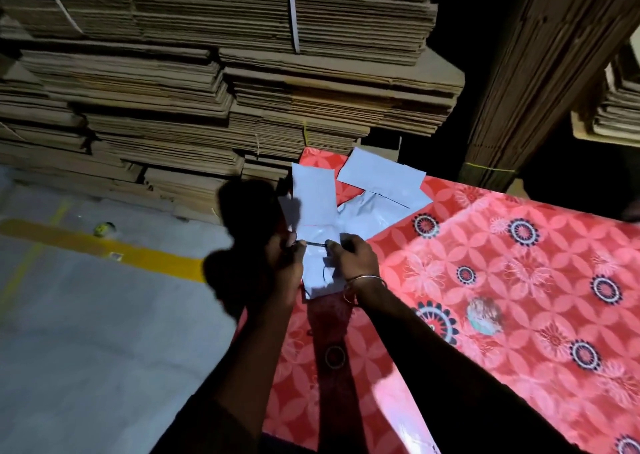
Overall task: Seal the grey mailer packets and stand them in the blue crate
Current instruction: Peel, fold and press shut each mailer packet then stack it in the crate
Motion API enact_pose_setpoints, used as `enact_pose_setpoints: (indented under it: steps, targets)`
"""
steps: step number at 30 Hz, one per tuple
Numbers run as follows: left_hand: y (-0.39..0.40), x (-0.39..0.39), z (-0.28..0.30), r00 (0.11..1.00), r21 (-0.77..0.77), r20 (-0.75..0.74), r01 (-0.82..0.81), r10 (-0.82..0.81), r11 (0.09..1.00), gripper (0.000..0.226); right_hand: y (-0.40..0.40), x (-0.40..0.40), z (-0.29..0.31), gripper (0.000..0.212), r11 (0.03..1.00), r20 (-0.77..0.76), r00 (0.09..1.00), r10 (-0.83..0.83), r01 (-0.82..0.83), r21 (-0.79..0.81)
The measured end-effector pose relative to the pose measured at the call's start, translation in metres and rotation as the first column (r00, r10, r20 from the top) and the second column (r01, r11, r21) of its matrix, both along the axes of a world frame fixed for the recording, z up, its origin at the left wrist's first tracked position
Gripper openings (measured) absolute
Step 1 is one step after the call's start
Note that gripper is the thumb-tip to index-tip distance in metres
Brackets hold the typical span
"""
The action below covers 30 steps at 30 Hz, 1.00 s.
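no readable txt, labels or nos. anywhere; all too dim/blurry.

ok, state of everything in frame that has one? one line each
left hand: pinching the held packet's top edge
right hand: gripping the same packet
held packet: off the table, between both hands; sealed or not, cannot tell
loose packets: lying flat at the table's far corner, overlapping
table cover: red floral, spread flat
cardboard stacks: flattened, strapped, piled behind the table
blue crate: not in view
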State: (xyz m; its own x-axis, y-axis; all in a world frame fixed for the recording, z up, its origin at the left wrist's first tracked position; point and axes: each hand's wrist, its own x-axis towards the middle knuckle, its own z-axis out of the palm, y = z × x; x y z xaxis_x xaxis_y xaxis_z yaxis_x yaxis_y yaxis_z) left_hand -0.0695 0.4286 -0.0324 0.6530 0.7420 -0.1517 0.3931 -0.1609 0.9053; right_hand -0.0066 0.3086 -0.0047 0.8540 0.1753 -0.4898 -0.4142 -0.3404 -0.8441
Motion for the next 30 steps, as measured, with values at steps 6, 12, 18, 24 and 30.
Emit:
enact_pose_setpoints:
  steps: [6,12,18,24,30]
  targets:
    - [-0.022,-0.003,0.005,0.999,-0.151,0.032,-0.012,0.017,0.989,0.018,-0.022,0.006,0.001,0.017,0.998,0.088,0.996,-0.013,0.007,0.067]
    - [-0.091,-0.01,0.016,0.993,-0.335,0.104,0.08,-0.047,0.939,0.022,-0.09,0.0,0.01,0.025,0.973,0.092,0.987,-0.131,0.11,0.205]
    - [-0.181,-0.028,0.012,0.962,-0.425,0.092,0.271,-0.257,0.864,0.026,-0.196,-0.016,0.006,0.034,0.95,0.046,0.973,-0.227,0.211,0.23]
    - [-0.28,-0.055,-0.001,0.873,-0.502,0.018,0.43,-0.488,0.75,0.029,-0.316,-0.032,-0.001,0.022,0.958,0.005,0.975,-0.223,0.218,0.188]
    - [-0.355,-0.073,0.007,0.793,-0.61,0.017,0.49,-0.609,0.622,0.011,-0.414,-0.03,-0.013,0.032,0.994,0.076,0.991,-0.109,0.111,-0.021]
